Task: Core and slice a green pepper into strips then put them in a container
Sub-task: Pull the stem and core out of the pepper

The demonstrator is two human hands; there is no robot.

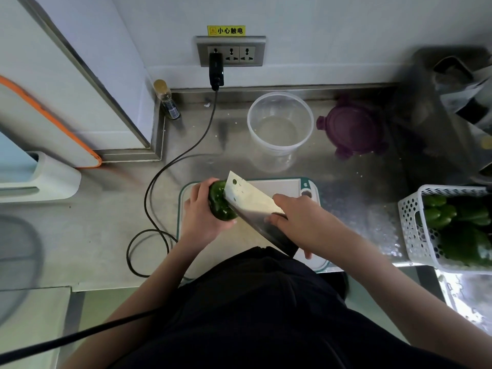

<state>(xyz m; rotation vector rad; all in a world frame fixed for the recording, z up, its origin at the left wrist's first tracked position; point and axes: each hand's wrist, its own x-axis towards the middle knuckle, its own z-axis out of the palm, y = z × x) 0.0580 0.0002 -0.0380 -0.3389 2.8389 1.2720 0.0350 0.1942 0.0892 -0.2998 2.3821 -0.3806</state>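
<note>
Yellow warning sticker (226, 30) on wall above socket panel (231, 51) reads "小心触电"; bottle (167, 100) label prob. too blurred.

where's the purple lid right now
In the head view the purple lid lies flat on the steel counter at the back right, just right of the empty clear container and beyond the cutting board.

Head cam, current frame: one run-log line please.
phase: first cut | left hand: holds green pepper on cutting board | right hand: grips cleaver, blade against pepper | container: empty
</note>
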